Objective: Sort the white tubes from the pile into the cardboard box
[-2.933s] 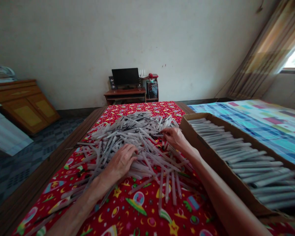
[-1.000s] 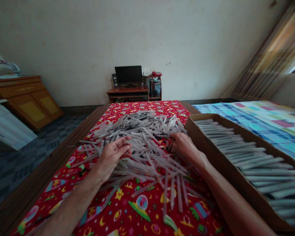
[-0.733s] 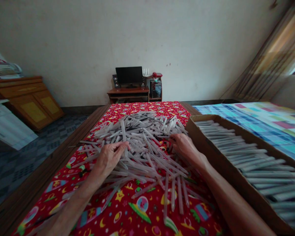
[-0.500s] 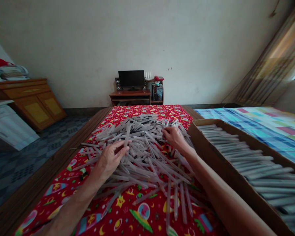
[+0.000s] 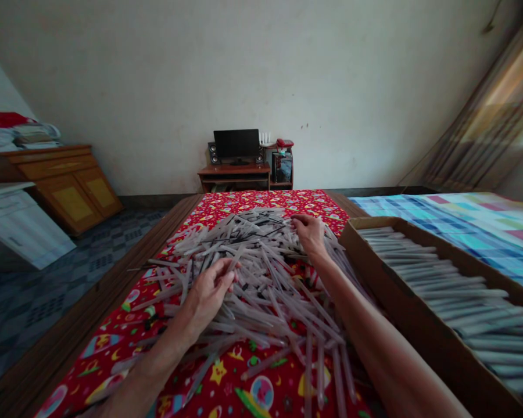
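A wide heap of translucent plastic tubes [image 5: 261,313], with thin black pieces among them, lies on a red patterned cloth [image 5: 226,203]. My left hand [image 5: 213,284] is over the near left of the heap, thumb and fingers pinched on one clear plastic tube [image 5: 236,255] that tilts up to the right. At the far right of the heap, my right hand [image 5: 308,232] has its fingertips together among the tubes. Whatever lies between those fingertips is too small to make out.
To the right, an open cardboard box [image 5: 401,290] holds rows of similar tubes [image 5: 457,296]. A bed with a checked cover [image 5: 418,215] lies beyond it. Against the back wall stands a desk [image 5: 233,171] with a monitor [image 5: 236,144]. Wooden cabinets [image 5: 76,191] are at the left.
My right hand has moved slightly farther out over the heap. The tube in my left hand, nearly upright before, now leans to the right. The whole view has shifted a little.
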`<state>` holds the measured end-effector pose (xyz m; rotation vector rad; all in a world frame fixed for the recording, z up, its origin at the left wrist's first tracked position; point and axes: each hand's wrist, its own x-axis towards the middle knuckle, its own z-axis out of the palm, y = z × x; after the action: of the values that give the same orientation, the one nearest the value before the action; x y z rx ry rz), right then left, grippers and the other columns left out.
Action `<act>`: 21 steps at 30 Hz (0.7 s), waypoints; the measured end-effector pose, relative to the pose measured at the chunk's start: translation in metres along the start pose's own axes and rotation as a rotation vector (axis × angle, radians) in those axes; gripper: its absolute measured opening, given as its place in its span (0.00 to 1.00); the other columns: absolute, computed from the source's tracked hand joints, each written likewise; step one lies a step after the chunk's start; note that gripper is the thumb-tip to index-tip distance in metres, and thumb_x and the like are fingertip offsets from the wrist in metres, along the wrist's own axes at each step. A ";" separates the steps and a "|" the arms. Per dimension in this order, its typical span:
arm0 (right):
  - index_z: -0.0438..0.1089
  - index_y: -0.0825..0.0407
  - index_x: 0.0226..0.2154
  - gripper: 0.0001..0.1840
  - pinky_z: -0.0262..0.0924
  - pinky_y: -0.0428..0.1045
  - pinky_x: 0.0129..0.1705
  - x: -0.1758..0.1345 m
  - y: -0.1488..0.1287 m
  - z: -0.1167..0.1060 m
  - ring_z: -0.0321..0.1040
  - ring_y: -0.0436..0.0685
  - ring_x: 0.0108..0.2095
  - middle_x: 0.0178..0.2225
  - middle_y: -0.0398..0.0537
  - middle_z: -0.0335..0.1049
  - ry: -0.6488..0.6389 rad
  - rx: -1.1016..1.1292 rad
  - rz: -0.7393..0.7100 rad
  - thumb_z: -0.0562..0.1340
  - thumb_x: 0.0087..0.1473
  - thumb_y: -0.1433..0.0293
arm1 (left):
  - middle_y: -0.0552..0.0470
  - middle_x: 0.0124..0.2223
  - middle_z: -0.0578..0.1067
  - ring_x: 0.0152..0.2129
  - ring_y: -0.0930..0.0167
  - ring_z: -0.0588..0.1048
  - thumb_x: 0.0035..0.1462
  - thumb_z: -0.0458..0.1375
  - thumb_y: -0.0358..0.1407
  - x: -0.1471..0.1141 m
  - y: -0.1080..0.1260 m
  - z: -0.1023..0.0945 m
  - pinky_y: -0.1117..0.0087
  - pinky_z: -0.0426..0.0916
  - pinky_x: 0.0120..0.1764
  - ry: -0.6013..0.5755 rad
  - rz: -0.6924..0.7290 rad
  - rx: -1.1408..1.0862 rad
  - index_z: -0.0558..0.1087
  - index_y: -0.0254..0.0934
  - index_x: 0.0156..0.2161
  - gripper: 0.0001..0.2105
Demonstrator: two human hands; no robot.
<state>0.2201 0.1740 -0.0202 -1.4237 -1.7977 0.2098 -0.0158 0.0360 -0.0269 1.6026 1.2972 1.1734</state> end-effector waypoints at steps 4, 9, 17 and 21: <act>0.68 0.59 0.44 0.20 0.63 0.46 0.31 -0.013 -0.023 -0.042 0.69 0.51 0.29 0.32 0.52 0.73 0.271 0.387 0.048 0.54 0.51 0.65 | 0.54 0.24 0.68 0.18 0.75 0.64 0.57 0.49 0.42 -0.001 0.004 -0.001 0.75 0.58 0.21 -0.007 0.029 0.251 0.72 0.35 0.40 0.15; 0.72 0.57 0.32 0.11 0.59 0.42 0.22 -0.029 -0.056 -0.075 0.65 0.47 0.21 0.24 0.44 0.71 0.238 0.779 0.018 0.62 0.44 0.68 | 0.53 0.24 0.69 0.20 0.73 0.66 0.58 0.47 0.42 -0.004 0.017 0.003 0.75 0.58 0.23 -0.026 0.104 0.413 0.73 0.35 0.38 0.16; 0.73 0.56 0.29 0.06 0.59 0.41 0.20 -0.034 -0.068 -0.078 0.64 0.45 0.20 0.22 0.41 0.70 0.210 0.830 -0.051 0.63 0.42 0.73 | 0.54 0.24 0.69 0.21 0.73 0.66 0.59 0.46 0.42 -0.008 0.025 0.005 0.74 0.60 0.26 -0.019 0.124 0.449 0.71 0.35 0.37 0.15; 0.72 0.56 0.28 0.06 0.60 0.42 0.21 -0.034 -0.069 -0.077 0.65 0.45 0.20 0.22 0.42 0.71 0.199 0.812 -0.067 0.63 0.43 0.73 | 0.55 0.24 0.69 0.20 0.74 0.66 0.59 0.46 0.41 -0.008 0.023 0.005 0.74 0.59 0.26 -0.026 0.128 0.445 0.71 0.36 0.37 0.14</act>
<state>0.2226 0.0936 0.0534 -0.7673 -1.3486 0.6533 -0.0048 0.0238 -0.0084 2.0358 1.5333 0.9764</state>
